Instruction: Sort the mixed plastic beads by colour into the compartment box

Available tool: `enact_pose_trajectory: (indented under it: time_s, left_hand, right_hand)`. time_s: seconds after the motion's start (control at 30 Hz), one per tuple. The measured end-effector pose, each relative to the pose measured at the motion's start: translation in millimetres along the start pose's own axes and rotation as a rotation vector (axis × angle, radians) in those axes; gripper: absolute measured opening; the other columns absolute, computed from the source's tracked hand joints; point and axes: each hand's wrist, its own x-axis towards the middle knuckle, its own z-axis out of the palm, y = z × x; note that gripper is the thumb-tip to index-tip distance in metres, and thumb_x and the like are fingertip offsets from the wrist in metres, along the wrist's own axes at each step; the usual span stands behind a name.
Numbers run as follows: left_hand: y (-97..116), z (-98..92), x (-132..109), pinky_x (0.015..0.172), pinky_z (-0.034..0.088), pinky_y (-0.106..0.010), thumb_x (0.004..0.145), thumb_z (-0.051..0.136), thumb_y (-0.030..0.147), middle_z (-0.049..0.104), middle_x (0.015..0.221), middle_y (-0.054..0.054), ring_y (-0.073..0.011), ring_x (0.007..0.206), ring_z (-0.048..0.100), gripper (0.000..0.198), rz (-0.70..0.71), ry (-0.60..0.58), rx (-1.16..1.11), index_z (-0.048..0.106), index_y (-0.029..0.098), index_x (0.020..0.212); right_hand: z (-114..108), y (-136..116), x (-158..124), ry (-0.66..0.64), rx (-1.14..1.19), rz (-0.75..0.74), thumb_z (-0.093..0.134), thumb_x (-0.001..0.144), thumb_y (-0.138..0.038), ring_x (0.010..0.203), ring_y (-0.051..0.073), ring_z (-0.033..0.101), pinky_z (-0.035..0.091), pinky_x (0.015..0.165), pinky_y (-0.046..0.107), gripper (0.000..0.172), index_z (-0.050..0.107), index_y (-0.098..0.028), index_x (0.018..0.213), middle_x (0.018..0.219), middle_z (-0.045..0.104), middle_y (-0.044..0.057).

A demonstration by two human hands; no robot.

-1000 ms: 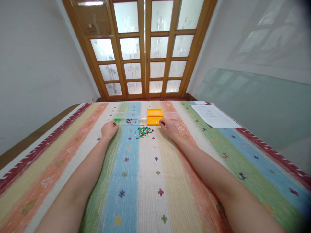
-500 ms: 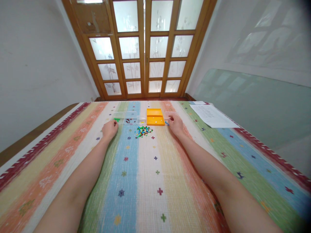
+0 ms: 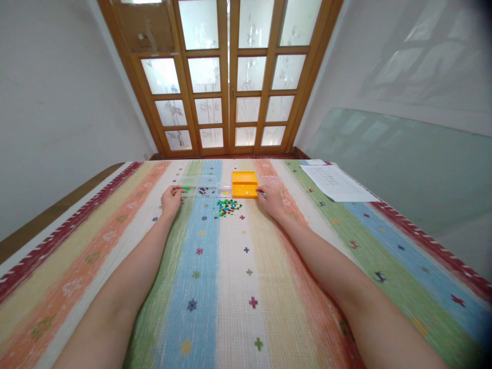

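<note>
My left hand (image 3: 171, 201) is at the left end of a row of small boxes, its fingers curled together beside a clear box with green pieces (image 3: 185, 189). What its fingertips hold, if anything, is too small to make out. At the row's other end my right hand (image 3: 270, 200) is closed next to the orange box (image 3: 245, 182), fingertips by a few blue pieces (image 3: 263, 194); the hand partly covers a clear box there. Between the hands, a pile of tiny mixed-colour pieces (image 3: 227, 208) lies on the cloth in front of the boxes.
Clear boxes hold dark red pieces (image 3: 206, 191) and yellow pieces (image 3: 225, 193). A few white pieces lie in the orange box. Printed paper sheets (image 3: 334, 183) rest at the table's far right. A striped tablecloth (image 3: 234, 287) covers the table; glazed wooden doors (image 3: 229, 102) stand beyond.
My right hand has shifted slightly left and nearer, against the orange box's right side. My left hand has moved a little left and away, uncovering less of the green pieces' box edge.
</note>
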Motion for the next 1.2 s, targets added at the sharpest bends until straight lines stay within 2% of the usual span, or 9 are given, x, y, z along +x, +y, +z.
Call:
enact_pose_trajectory:
  time_s: [0.2,0.3,0.37,0.47,0.6,0.7,0.83,1.03,1.2]
  left_hand:
    - [1.5,3.2,-1.5,0.063,0.052,-0.027,0.089,0.053,0.028,0.075,0.118,-0.011,-0.0117,0.056,0.059,0.056,0.016,-0.032,-0.047,0.053,0.017,0.144]
    - [11.0,6.8,-8.7,0.069,0.053,-0.030,0.089,0.056,0.031,0.076,0.107,-0.009,-0.0149,0.061,0.060,0.048,0.084,-0.105,0.022,0.062,0.018,0.134]
    - [20.6,9.9,-16.9,0.072,0.052,-0.031,0.087,0.059,0.032,0.076,0.096,-0.007,-0.0188,0.069,0.063,0.036,0.166,-0.200,0.096,0.072,0.019,0.118]
    - [38.6,16.0,-33.6,0.073,0.050,-0.032,0.085,0.061,0.035,0.074,0.086,-0.005,-0.0210,0.074,0.063,0.023,0.341,-0.416,0.207,0.076,0.021,0.096]
    - [63.6,26.1,-58.0,0.070,0.045,-0.031,0.086,0.060,0.035,0.071,0.080,-0.004,-0.0199,0.072,0.060,0.020,0.534,-0.750,0.277,0.075,0.022,0.086]
    - [77.4,31.7,-71.3,0.069,0.043,-0.031,0.084,0.062,0.035,0.069,0.079,-0.004,-0.0198,0.072,0.059,0.017,0.626,-0.865,0.351,0.074,0.023,0.084]
    - [83.4,33.9,-77.9,0.069,0.042,-0.031,0.081,0.066,0.033,0.068,0.082,-0.005,-0.0202,0.073,0.059,0.011,0.682,-0.889,0.385,0.072,0.024,0.082]
    - [76.7,35.6,-76.0,0.070,0.042,-0.031,0.088,0.062,0.030,0.067,0.084,-0.004,-0.0203,0.076,0.059,0.011,0.735,-0.887,0.360,0.070,0.024,0.083]
    - [70.3,37.6,-73.8,0.071,0.044,-0.031,0.092,0.057,0.035,0.069,0.087,-0.004,-0.0196,0.076,0.059,0.017,0.619,-0.755,0.309,0.069,0.022,0.092]
  right_hand:
    - [-2.0,-7.0,-0.6,-0.039,0.014,-0.069,0.054,0.094,-0.021,0.098,0.026,0.062,0.046,0.091,0.039,0.020,0.073,-0.019,0.099,0.100,0.071,0.010]
    - [-4.5,-13.8,-1.5,-0.058,0.014,-0.078,0.054,0.094,-0.021,0.099,0.026,0.062,0.046,0.092,0.040,0.020,0.073,-0.018,0.100,0.101,0.071,0.011]
    - [-6.2,-20.4,-2.8,-0.085,0.005,-0.093,0.054,0.095,-0.021,0.100,0.026,0.061,0.045,0.093,0.040,0.020,0.073,-0.019,0.102,0.102,0.072,0.011]
    - [-8.5,-30.7,-5.1,-0.133,-0.009,-0.133,0.054,0.097,-0.022,0.103,0.027,0.061,0.044,0.094,0.040,0.020,0.073,-0.018,0.104,0.106,0.072,0.012]
    - [-10.1,-36.3,-6.2,-0.182,-0.013,-0.157,0.056,0.096,-0.021,0.103,0.026,0.061,0.044,0.092,0.039,0.020,0.073,-0.018,0.105,0.107,0.072,0.012]
    - [-10.3,-33.5,-5.6,-0.186,-0.015,-0.130,0.056,0.096,-0.019,0.102,0.026,0.061,0.044,0.093,0.039,0.020,0.074,-0.018,0.105,0.106,0.072,0.011]
    - [-9.8,-28.9,-5.2,-0.177,-0.012,-0.120,0.057,0.095,-0.019,0.101,0.025,0.062,0.044,0.092,0.037,0.019,0.073,-0.018,0.104,0.105,0.073,0.010]
    - [-8.1,-29.0,-5.5,-0.192,-0.011,-0.133,0.056,0.095,-0.019,0.101,0.024,0.062,0.044,0.091,0.037,0.019,0.074,-0.019,0.103,0.104,0.073,0.010]
    - [-7.8,-28.9,-5.4,-0.201,-0.011,-0.134,0.057,0.095,-0.019,0.101,0.025,0.062,0.044,0.091,0.037,0.019,0.073,-0.019,0.104,0.106,0.073,0.010]
